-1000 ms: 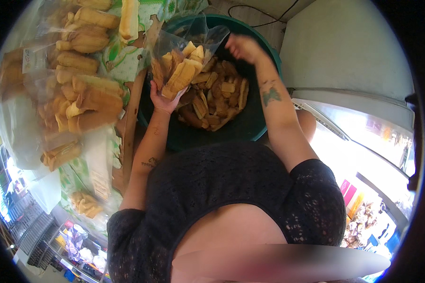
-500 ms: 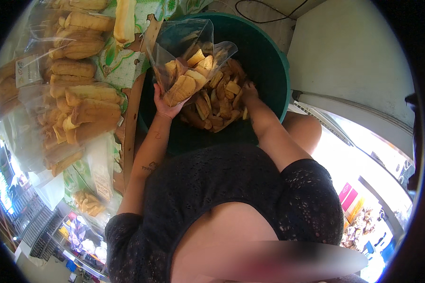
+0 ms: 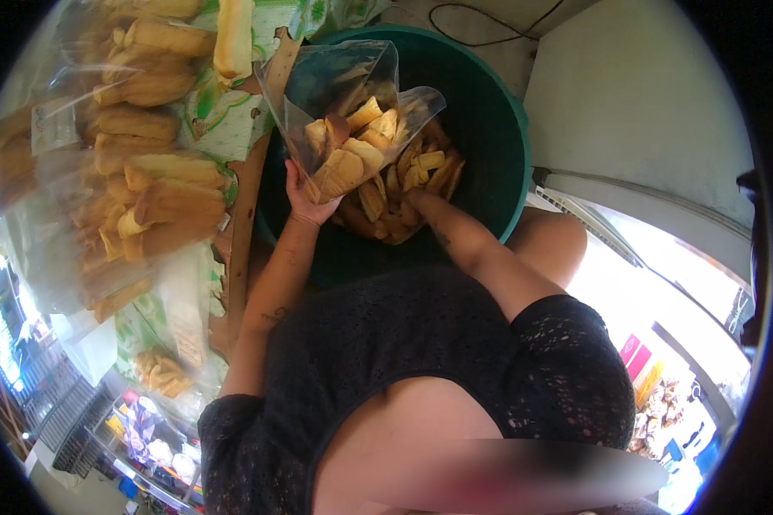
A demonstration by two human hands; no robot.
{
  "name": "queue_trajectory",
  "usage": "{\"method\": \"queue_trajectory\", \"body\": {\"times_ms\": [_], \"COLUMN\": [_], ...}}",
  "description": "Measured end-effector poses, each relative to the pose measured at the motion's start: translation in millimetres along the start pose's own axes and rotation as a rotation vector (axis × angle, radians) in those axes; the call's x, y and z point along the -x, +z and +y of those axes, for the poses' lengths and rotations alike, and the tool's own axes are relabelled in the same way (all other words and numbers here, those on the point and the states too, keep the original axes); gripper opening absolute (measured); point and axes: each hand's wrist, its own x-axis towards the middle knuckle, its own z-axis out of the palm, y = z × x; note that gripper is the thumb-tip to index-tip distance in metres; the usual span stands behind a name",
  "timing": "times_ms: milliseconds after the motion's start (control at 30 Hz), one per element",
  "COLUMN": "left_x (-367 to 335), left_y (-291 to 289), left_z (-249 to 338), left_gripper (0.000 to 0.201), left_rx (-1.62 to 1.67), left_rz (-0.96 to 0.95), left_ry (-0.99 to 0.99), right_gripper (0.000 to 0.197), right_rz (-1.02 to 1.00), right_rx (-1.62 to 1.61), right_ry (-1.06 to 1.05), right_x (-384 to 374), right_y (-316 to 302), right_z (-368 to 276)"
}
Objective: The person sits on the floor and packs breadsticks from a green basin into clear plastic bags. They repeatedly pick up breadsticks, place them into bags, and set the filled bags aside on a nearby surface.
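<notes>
My left hand (image 3: 311,204) grips the lower part of a clear plastic bag (image 3: 288,86), its fingers curled behind it. Pieces of golden-brown bread (image 3: 340,173) fill the lower half of the bag, whose wide mouth gapes upward. The bag hangs over the left side of a deep green tub (image 3: 517,137). Inside the tub lies a heap of loose bread pieces (image 3: 442,172). My right hand (image 3: 419,202) reaches down into that heap, right beside the bag. Bread and the wrist hide its fingers.
To the left, a table with a green-patterned cover (image 3: 223,116) has a worn wooden edge (image 3: 247,215) beside the tub. Several bread-filled plastic bags (image 3: 172,206) crowd it, and one pale loaf (image 3: 234,39) lies near the far edge. A white panel (image 3: 636,94) stands at right.
My right hand has moved left and nearer within the tub, from the heap's right side toward the bag. The held bag has shifted slightly right.
</notes>
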Motion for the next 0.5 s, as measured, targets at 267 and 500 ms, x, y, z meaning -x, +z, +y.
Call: {"method": "queue_trajectory", "body": {"times_ms": [267,500], "left_x": [-1.4,-4.9], "left_y": [-2.2,0.9], "left_z": [0.9,-4.9], "left_gripper": [0.073,0.084], "left_rx": [-0.008,-0.123], "left_rz": [-0.108,-0.051], "left_ry": [0.003,0.023], "right_gripper": [0.064,0.065], "right_rz": [0.027,0.045], "right_rx": [-0.036,-0.056], "right_ry": [-0.031,-0.069], "right_x": [-7.3,-22.0], "right_y": [-9.2,-17.7], "right_z": [-1.6,-27.6]}}
